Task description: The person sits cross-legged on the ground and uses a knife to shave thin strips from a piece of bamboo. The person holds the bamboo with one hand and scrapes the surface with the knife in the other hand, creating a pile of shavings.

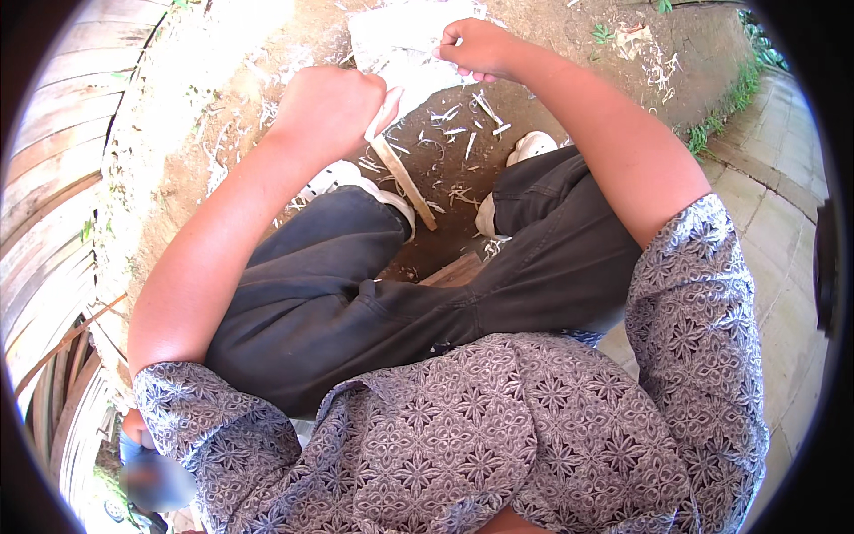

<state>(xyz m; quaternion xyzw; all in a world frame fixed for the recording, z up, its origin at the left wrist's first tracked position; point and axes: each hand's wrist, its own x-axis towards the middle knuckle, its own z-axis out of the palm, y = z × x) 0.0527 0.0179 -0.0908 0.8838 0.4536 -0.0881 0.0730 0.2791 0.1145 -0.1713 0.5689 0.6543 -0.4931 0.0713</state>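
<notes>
My left hand [331,109] is closed in a fist, with its thumb toward the middle. From under it a flat, pale wooden stick [405,182] slants down between my shoes, and the upper end of the stick is hidden by the hand. Farther off to the right, my right hand [480,52] is closed with thumb and forefinger pinched together. What lies in that pinch is too small to make out. Behind and between both hands a crumpled white sheet or sack [400,40] is spread on the ground, washed out by bright light.
Pale shavings [458,125] litter the brown soil around my white shoes [534,147]. A piece of wood [454,270] shows between my dark-trousered legs. Wooden slats [53,178] run along the left, paving [774,187] along the right. Another person [156,476] is at the lower left.
</notes>
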